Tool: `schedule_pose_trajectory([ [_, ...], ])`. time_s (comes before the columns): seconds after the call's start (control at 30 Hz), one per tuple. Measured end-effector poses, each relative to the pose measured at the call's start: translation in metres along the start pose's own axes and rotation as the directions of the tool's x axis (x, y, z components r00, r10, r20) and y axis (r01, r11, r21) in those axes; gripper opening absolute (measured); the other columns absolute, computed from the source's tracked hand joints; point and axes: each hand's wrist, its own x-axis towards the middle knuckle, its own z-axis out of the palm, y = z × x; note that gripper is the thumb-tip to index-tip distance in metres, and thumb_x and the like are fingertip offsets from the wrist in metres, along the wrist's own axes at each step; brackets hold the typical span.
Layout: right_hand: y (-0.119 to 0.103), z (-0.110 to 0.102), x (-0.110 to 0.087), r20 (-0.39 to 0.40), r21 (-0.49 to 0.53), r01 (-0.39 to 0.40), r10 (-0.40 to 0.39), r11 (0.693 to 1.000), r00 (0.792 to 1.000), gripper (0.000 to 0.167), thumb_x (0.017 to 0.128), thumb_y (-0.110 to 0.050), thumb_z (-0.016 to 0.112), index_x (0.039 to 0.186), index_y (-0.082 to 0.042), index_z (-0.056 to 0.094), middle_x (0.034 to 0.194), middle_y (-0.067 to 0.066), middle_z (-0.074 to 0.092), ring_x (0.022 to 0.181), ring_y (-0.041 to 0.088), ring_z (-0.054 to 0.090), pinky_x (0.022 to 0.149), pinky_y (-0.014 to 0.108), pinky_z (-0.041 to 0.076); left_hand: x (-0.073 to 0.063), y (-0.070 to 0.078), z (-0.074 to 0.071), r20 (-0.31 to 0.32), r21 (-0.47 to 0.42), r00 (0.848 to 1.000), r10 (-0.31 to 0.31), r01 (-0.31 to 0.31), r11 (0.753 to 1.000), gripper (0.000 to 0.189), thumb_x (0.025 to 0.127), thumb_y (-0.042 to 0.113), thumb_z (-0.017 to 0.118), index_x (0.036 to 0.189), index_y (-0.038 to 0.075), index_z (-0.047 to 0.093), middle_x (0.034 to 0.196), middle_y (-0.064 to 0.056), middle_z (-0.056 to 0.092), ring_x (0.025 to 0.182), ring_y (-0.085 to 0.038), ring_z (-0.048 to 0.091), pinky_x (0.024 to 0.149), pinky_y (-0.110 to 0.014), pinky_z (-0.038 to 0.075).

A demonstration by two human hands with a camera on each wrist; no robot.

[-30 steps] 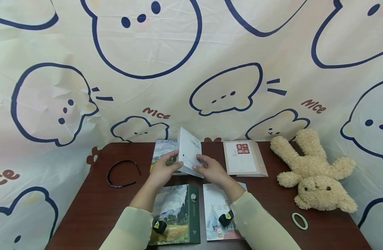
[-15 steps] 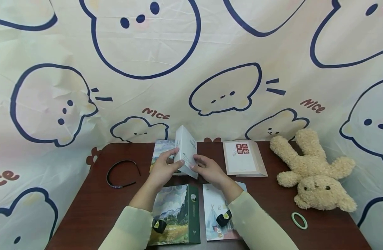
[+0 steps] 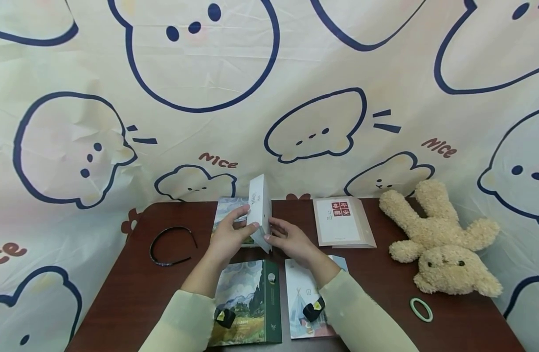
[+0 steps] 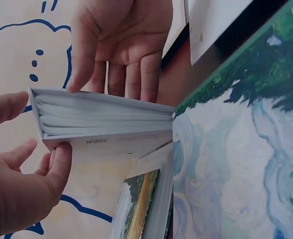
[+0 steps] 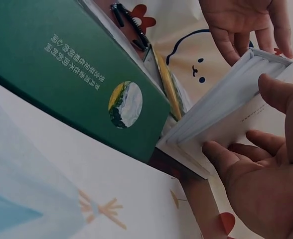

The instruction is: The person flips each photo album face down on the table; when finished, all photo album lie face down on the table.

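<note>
free: between right sleeve [image 3: 357, 308] and green ring [image 3: 412, 305] | obstacle: plush bear [image 3: 443, 239]

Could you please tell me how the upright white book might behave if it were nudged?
The white book seems fairly stiff, as its covers look straight. It would probably tip if left unsupported, being tall and narrow as held. Its leaves might shift or fan, since they look wavy and loosely stacked.
</note>
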Motion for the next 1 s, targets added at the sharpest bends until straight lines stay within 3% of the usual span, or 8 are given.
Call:
schedule_pose_trajectory([
  [0.4,-0.017,-0.003,-0.010,-0.018,0.035,0.048,-0.048,0.998,0.999,0.071,0.096,-0.032,0.076,0.158,-0.018,0.044,0.160,0.010,0.044,0.145,0.029,0.046,0.113,0.045,0.043,0.002,-0.001,0.007,-0.001,-0.055,1.000,0.008,-0.008,0.998,0.061,0.099,0.030,0.072,0.155,0.021,0.047,0.152,-0.001,0.049,0.137,-0.029,0.050,0.110,-0.052,0.046],
  [0.7,-0.027,-0.009,-0.015,-0.056,-0.006,0.095,-0.095,0.995,0.994,0.070,0.099,-0.031,0.074,0.159,-0.015,0.042,0.160,0.011,0.045,0.144,0.032,0.047,0.112,0.048,0.044,0.004,-0.003,0.017,0.013,-0.105,1.000,0.024,-0.022,0.994,0.061,0.101,0.029,0.069,0.156,0.016,0.044,0.154,-0.006,0.049,0.138,-0.030,0.051,0.113,-0.057,0.041],
  [1.0,-0.032,-0.016,-0.021,-0.135,-0.065,0.100,-0.108,0.993,0.985,0.063,0.097,-0.031,0.076,0.154,-0.025,0.050,0.154,0.003,0.053,0.141,0.028,0.052,0.110,0.050,0.046,0.005,-0.007,0.027,0.039,-0.111,0.999,0.020,-0.016,0.994,0.060,0.100,0.029,0.070,0.154,0.018,0.046,0.155,-0.005,0.048,0.135,-0.028,0.054,0.109,-0.050,0.048],
])
